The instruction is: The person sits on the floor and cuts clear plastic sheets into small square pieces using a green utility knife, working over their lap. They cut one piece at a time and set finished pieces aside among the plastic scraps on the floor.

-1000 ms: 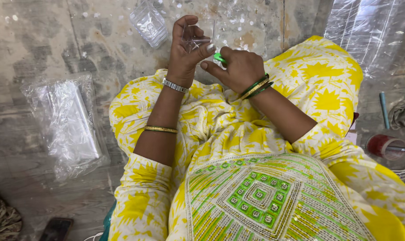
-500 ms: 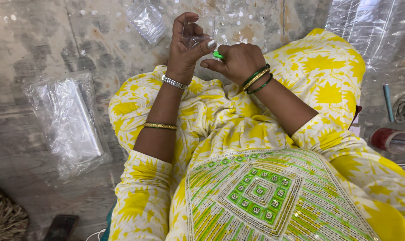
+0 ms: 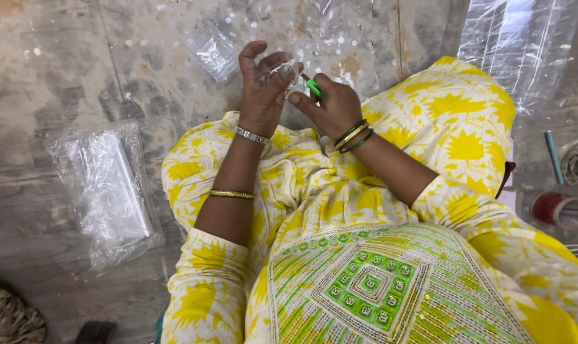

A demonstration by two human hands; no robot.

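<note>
We hold a small clear pouch (image 3: 282,69) up over our lap, pinched in the curled fingers of our left hand (image 3: 263,86), raised so its edge meets the green tool (image 3: 314,88) that our right hand (image 3: 330,107) grips with fingers clenched around it, tip pointing left at the pouch. Both hands sit close together above the yellow dress (image 3: 378,210), where we can see the work plainly. A bag (image 3: 214,51) of clear pieces lies on the floor (image 3: 59,76) just beyond the left hand, within reach. A larger stack of plastic (image 3: 104,191) rests on the left, a clear sheet (image 3: 525,44) far right, a red roll (image 3: 553,209) at right.
</note>
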